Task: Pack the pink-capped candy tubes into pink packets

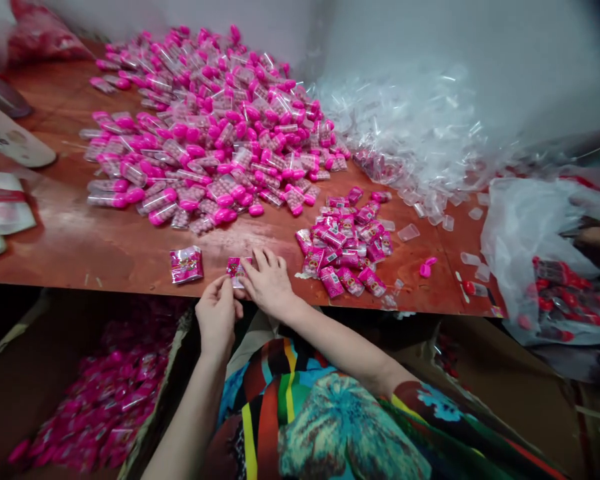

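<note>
Table [115, 243]: glossy, reddish
Wall [405, 33]: behind table, pale
Carton [15, 380]: below table, left
Left hand [216, 310]: pinching pink packet [234, 268]
Right hand [267, 280]: touching packet, grip unclear

Small pink packet [234, 268], partly covered by the right hand [269, 283]; lettering too small to read. Left hand [216, 313] at its near corner; curled fingers hide their own tips, pinch uncertain. Beyond the hands, pink-capped tubes [205, 133] heaped deep, lower ones buried. Farther right, clear plastic pieces [400, 127] blur together; can't tell one from another. Well right of the hands, white bag [510, 220] runs out of view; red-capped items [567, 293] inside half veiled by its film. Below left, box [10, 400] cut off at the bottom, far corner in shadow. Far left, pale object [20, 140] cropped, unidentifiable.
</note>
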